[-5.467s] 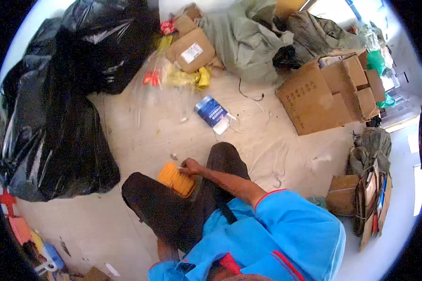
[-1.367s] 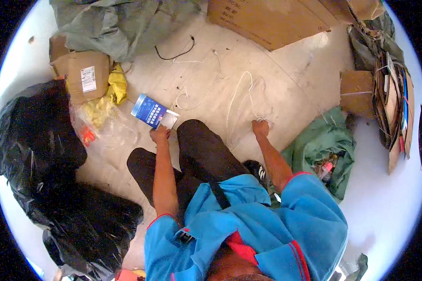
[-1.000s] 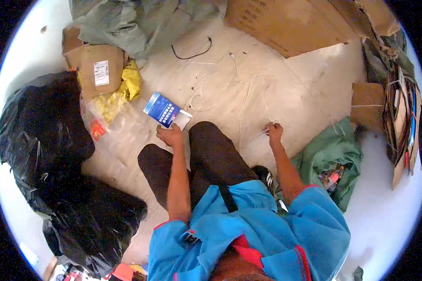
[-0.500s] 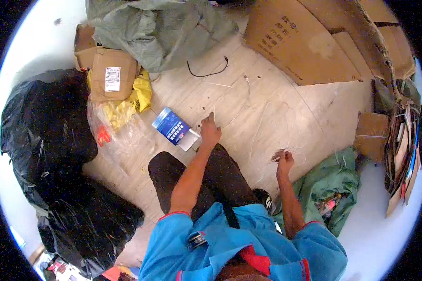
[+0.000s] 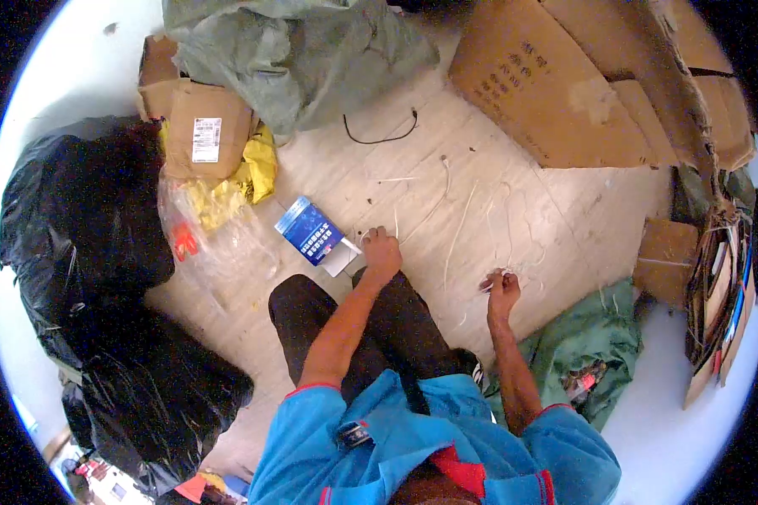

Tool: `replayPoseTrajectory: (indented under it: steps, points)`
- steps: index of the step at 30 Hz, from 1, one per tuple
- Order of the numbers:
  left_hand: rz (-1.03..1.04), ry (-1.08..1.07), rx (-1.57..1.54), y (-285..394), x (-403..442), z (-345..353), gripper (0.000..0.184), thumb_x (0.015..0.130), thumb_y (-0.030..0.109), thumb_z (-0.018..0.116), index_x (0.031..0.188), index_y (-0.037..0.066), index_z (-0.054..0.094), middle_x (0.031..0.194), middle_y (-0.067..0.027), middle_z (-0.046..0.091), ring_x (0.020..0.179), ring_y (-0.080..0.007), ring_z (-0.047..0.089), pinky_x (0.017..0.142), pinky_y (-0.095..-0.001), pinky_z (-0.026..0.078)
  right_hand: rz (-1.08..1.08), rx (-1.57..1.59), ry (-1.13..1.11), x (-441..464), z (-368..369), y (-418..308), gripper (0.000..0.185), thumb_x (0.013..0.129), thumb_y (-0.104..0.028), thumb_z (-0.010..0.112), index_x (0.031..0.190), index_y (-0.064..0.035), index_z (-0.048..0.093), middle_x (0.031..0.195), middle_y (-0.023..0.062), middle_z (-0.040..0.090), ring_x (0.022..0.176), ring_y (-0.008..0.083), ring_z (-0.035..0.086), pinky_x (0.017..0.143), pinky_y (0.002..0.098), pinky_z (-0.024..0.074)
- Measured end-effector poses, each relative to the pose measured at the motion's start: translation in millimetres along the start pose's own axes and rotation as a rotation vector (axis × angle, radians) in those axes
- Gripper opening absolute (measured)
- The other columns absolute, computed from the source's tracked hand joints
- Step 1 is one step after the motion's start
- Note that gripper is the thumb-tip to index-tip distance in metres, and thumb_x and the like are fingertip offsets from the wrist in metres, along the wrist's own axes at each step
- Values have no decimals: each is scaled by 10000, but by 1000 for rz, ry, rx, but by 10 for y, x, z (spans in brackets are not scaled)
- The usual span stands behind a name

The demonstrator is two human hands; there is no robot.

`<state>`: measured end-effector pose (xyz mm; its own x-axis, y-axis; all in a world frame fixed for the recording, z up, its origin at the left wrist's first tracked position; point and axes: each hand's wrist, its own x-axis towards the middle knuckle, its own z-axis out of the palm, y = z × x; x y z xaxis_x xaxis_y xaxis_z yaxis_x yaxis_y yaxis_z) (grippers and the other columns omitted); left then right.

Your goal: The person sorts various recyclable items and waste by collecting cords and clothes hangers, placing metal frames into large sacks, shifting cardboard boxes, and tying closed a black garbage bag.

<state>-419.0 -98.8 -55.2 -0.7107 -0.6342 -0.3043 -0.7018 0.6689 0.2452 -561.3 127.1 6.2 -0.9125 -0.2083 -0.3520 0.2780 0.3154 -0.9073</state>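
My left hand is low over the floor in front of my knee, its fingers curled down and drawn together. Whatever is between them is hidden; a thin white cord runs along the floor close to its fingertips. Just left of that hand lies a blue-and-white printed packet, with a white flap by my knee. My right hand is closed in a pinch on a bunch of thin white cords, whose loops trail over the floor. More pale strands lie between my two hands.
A black cable lies further off. Big black plastic bags fill the left side, beside a brown carton and a clear bag. Flattened cardboard leans at the back right. A green sack sits by my right arm.
My left hand has drawn back toward my knee, and its outstretched finger has curled in. My right hand has shifted slightly left, still pinching the cords. The view has tilted slightly.
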Motion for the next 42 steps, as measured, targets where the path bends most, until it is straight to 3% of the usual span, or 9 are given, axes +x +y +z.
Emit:
replayPoseTrajectory:
  steps: [11, 17, 19, 23, 26, 29, 30, 34, 42]
  points:
    - [21, 229, -309, -6, -160, -525, 280, 692, 92, 609, 934, -25, 533, 953, -194, 491, 941, -364, 457, 776, -413, 416, -44, 228, 83, 540, 48, 191, 146, 858, -133, 503, 779, -12, 518, 672, 72, 574, 548, 168, 561, 511, 300, 482]
    - [-180, 398, -1000, -172, -343, -1251, 206, 799, 72, 551, 982, 8, 483, 908, -159, 542, 862, -281, 536, 752, -366, 423, 186, -423, -146, 986, -140, 1042, 230, 823, -170, 570, 680, 2, 518, 638, 51, 542, 502, 147, 536, 418, 318, 502]
    - [-242, 436, -1044, -228, -527, -1578, 187, 822, 86, 542, 986, 16, 487, 909, -134, 558, 861, -238, 540, 748, -341, 426, -396, -675, -289, 1181, -417, 1653, 253, 823, -183, 575, 659, 7, 540, 571, 57, 535, 457, 159, 537, 380, 323, 482]
    - [-360, 610, -1129, -491, -732, -1783, 89, 882, 104, 508, 940, 36, 504, 934, -69, 601, 842, -136, 531, 762, -270, 416, 449, -685, -594, 718, -86, 421, 330, 809, -250, 588, 622, 22, 600, 513, 111, 560, 405, 179, 557, 405, 319, 471]
    - [-337, 709, -1165, -698, -854, -1761, 98, 886, 95, 511, 942, 22, 477, 931, -100, 608, 864, -136, 541, 775, -276, 423, -370, -1279, -1052, 788, 357, 204, 380, 796, -364, 545, 693, -8, 628, 644, 143, 606, 557, 255, 598, 579, 377, 485]
    - [-451, 760, -1234, -668, -912, -1900, 107, 888, 97, 508, 945, 17, 466, 906, -121, 606, 831, -148, 557, 782, -294, 434, -551, -1177, -748, 932, 1450, -217, 291, 774, -310, 567, 905, -60, 640, 815, 169, 617, 766, 343, 587, 673, 448, 462]
    - [-468, 771, -1200, -675, -920, -1905, 112, 891, 103, 503, 941, 13, 460, 875, -127, 603, 773, -153, 568, 754, -295, 450, -935, -904, -560, 1148, 1801, 58, 298, 771, -277, 579, 955, -46, 620, 836, 173, 605, 825, 347, 575, 698, 442, 465]
    - [-608, 773, -1247, -751, -1068, -1855, 117, 893, 117, 503, 927, 13, 460, 805, -107, 590, 684, -120, 542, 652, -246, 439, -1010, -947, -533, 1397, 3117, -359, 479, 737, -184, 630, 1174, -49, 486, 1092, 189, 499, 912, 355, 560, 739, 422, 488]
    - [-683, 898, -1385, -808, -1138, -1714, 146, 889, 129, 497, 961, 3, 480, 667, -79, 568, 667, -153, 571, 680, -283, 451, -877, -1251, -938, 1236, 3425, -179, 178, 699, -146, 570, 829, -26, 588, 844, 183, 606, 785, 345, 601, 709, 418, 488]
